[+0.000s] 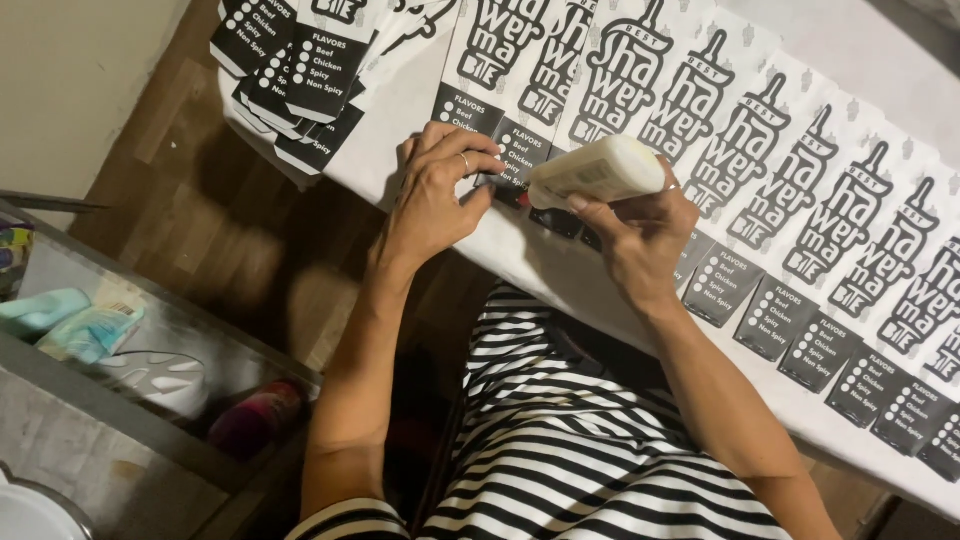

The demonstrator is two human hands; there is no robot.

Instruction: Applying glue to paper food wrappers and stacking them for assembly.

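My right hand [640, 235] grips a white squeeze bottle [598, 170] held on its side, its tip pointing left toward the lower edge of a printed paper bag [505, 150]. My left hand [440, 185], a ring on one finger, presses its fingertips on that bag's black bottom panel right beside the bottle's tip. The bag is one of several white paper bags with black lettering [800, 190] laid overlapping in a row along the table.
The row lies on a white table [860, 40] running diagonally to the right. A stack of the same bags [300, 70] sits at the upper left corner. A grey shelf [130, 400] at the lower left holds packets and a bottle. Wooden floor [170, 180] lies below.
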